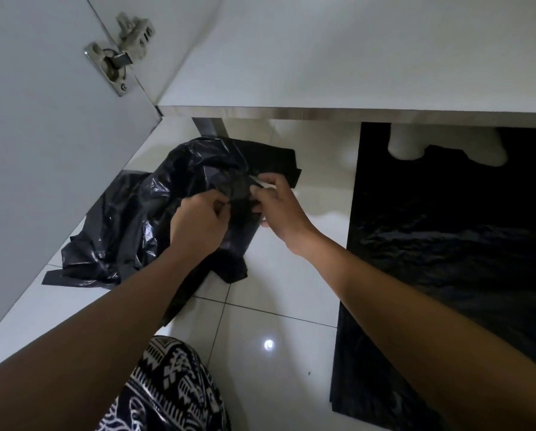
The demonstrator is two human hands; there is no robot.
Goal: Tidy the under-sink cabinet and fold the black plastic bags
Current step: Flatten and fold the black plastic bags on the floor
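A crumpled black plastic bag (126, 219) lies heaped on the white tiled floor in front of the cabinet. My left hand (198, 225) and my right hand (280, 206) both pinch a bunched part of this bag between them, close together above the heap. A folded black bag (279, 160) lies just behind my right hand. To the right, a large black bag (447, 244) with handle cut-outs lies spread flat on the floor.
The open cabinet door (42, 150) with its metal hinge (117, 57) stands at the left. The cabinet's white bottom shelf (353, 73) with a metal front edge runs across the top. My patterned trouser leg (173, 390) is at the bottom.
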